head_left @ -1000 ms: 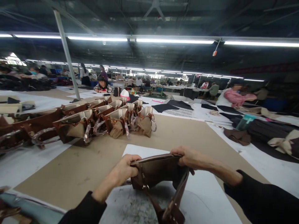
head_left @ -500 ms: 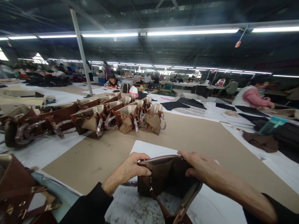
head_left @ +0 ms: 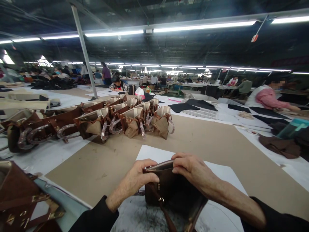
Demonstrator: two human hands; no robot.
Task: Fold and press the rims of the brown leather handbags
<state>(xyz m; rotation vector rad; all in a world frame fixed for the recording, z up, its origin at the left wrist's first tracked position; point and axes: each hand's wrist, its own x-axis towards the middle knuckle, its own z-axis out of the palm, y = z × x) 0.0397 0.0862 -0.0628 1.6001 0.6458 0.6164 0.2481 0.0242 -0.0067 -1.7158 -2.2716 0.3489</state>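
Observation:
A brown handbag (head_left: 154, 193) stands in front of me with its mouth open and its dark lining showing. My left hand (head_left: 136, 177) grips the bag's left top corner, thumb inside and fingers outside. Farther along the same far rim, my right hand (head_left: 190, 169) pinches the edge between thumb and fingers. A zipper pull hangs inside near my left thumb, and a brown strap with a gold-coloured clasp (head_left: 161, 200) drops toward me. Beneath the bag lies a white sheet (head_left: 224, 206) with dark smudges. The bag's near side runs out of the frame.
Several brown handbags (head_left: 96, 124) with plastic-wrapped handles stand in rows at the left. Another brown bag (head_left: 18, 193) is at the lower left. Dark cut pieces (head_left: 188, 106) and a teal container (head_left: 293, 128) lie at the right. A person in pink sleeves (head_left: 270, 96) works there.
My right hand has slid left along the bag's far rim, closer to my left hand, and now pinches it. The left hand keeps its corner. The view has shifted slightly.

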